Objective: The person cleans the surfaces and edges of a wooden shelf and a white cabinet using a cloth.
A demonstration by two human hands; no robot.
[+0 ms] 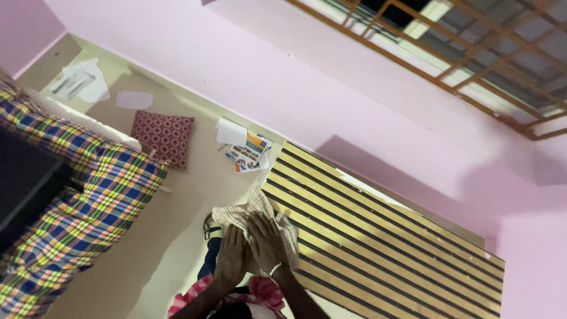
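Head view: a long slatted panel (384,236) of pale wooden strips and dark gaps is seen leaning along the smooth pink wall (331,77). A soft, crumpled checked cloth (251,215) is pressed against the panel's near end. The right hand (267,241) is laid flat on the cloth, fingers spread; the left hand (231,255) is placed beside it, fingers together, touching the cloth's lower edge.

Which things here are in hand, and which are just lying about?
In hand:
- beige checked cloth, under the left hand and right hand
- black-and-yellow slatted panel

Lying about:
- red patterned cushion
- loose printed papers
- multicoloured plaid bedcover
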